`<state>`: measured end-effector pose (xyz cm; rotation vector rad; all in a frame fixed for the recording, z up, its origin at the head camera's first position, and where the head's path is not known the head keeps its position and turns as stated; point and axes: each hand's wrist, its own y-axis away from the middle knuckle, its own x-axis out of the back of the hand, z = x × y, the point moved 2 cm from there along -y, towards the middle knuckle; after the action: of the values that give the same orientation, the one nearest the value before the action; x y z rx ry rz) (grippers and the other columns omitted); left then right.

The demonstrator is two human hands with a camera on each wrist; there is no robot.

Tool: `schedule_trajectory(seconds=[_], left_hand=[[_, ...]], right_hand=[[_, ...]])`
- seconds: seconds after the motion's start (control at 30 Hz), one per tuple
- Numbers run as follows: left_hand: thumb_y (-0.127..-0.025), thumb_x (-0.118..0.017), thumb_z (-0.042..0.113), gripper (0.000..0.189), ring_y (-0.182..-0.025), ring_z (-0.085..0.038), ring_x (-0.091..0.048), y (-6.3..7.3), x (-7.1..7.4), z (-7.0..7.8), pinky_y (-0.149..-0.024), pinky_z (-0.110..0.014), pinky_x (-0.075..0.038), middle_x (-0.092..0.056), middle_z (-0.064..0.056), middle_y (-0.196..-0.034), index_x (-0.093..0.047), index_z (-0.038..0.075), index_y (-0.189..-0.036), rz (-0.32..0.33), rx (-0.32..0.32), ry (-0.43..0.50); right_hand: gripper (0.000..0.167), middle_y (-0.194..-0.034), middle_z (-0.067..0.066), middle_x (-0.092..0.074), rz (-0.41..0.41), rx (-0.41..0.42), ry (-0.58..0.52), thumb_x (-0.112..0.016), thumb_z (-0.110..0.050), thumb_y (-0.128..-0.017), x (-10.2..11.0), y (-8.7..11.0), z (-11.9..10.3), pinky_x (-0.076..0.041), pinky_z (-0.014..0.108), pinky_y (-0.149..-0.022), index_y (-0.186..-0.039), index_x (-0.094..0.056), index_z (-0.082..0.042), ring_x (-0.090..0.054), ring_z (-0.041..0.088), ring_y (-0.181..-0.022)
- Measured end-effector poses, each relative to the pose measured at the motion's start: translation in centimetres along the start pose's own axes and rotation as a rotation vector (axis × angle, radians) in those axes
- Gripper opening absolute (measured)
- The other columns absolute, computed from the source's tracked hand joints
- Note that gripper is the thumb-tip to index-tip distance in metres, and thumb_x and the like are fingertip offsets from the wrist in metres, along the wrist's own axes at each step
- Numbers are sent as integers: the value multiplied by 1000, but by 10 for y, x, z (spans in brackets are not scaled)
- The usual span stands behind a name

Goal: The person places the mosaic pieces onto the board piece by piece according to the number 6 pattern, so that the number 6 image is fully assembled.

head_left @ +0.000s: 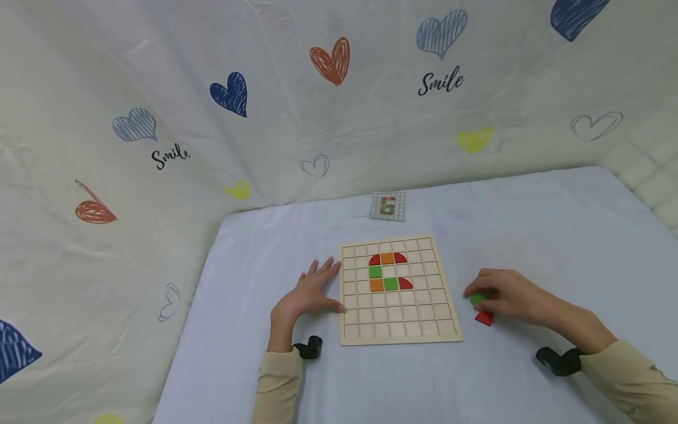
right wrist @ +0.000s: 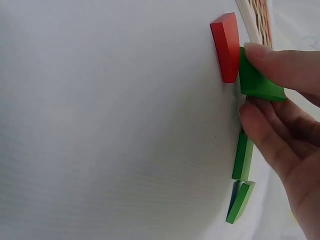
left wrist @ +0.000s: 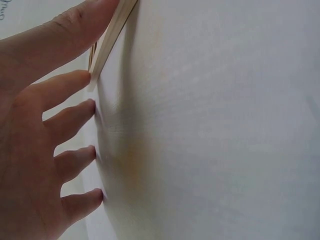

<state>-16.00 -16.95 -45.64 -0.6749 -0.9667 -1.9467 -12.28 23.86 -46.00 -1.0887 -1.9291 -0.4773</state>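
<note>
My left hand [head_left: 307,294] is at the left edge of a square wooden grid board [head_left: 365,331], fingers spread, with the thumb and index fingertip right at its rim. On the board, red quarter-round pieces [head_left: 405,284], orange squares [head_left: 376,285] and green squares [head_left: 390,284] form a C-like figure. To the right of the board, my right hand [head_left: 511,294] pinches a green block [right wrist: 257,85] between thumb and fingers, close over the table. Beside it lies a red quarter-round block [right wrist: 227,50]. Two more green blocks [right wrist: 243,157] lie beneath the hand in the right wrist view.
A small printed card [head_left: 388,206] with a coloured grid figure lies behind the board. White cloth covers the table [head_left: 254,247], and a curtain [head_left: 296,118] with printed hearts hangs behind it. Each wrist carries a black camera [head_left: 560,361].
</note>
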Motion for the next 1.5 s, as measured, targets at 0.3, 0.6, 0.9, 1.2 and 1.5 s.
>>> schedule_trajectory(seconds=[0.3,0.6,0.9,1.2,1.5], left_hand=[[-80,-90,31,103,-161,-33,0,-1,1,2,-129,-59,-4,-19,-2,-173,-32,20,-163,-1,7,-6],[-80,-90,32,103,-161,-34,0,-2,0,1,-129,-60,-4,-19,-3,-173,-32,19,-163,-2,2,-7],[-79,-90,32,104,-161,-34,0,-2,-1,1,-129,-59,-4,-19,-3,-173,-31,19,-164,-1,9,-5],[-79,-90,32,103,-161,-34,0,-1,-1,1,-129,-59,-4,-19,-3,-173,-32,19,-163,-1,11,-6],[-80,-90,33,103,-161,-33,2,-1,0,0,-129,-59,-3,-18,-2,-173,-31,20,-164,-4,5,-6]], right_hand=[[21,-92,-11,-74,9,0,-48,-83,-2,-80,4,-2,-5,-57,21,-68,-95,-77,-17,-59,-5,-81],[28,-99,-4,-76,32,18,-93,-83,1,-78,5,-4,-10,-61,24,-75,-104,-77,-8,-65,-2,-87],[32,-98,-7,-76,16,24,-101,-84,-1,-79,-1,-13,-18,-61,24,-75,-110,-77,-6,-67,2,-87],[27,-85,-14,-64,76,118,-93,-86,-6,-80,-7,-28,-32,-57,23,-66,-105,-77,-6,-54,-5,-74],[28,-91,-8,-69,18,93,-103,-87,-11,-82,-15,-46,-45,-59,26,-70,-107,-78,-6,-59,-1,-78]])
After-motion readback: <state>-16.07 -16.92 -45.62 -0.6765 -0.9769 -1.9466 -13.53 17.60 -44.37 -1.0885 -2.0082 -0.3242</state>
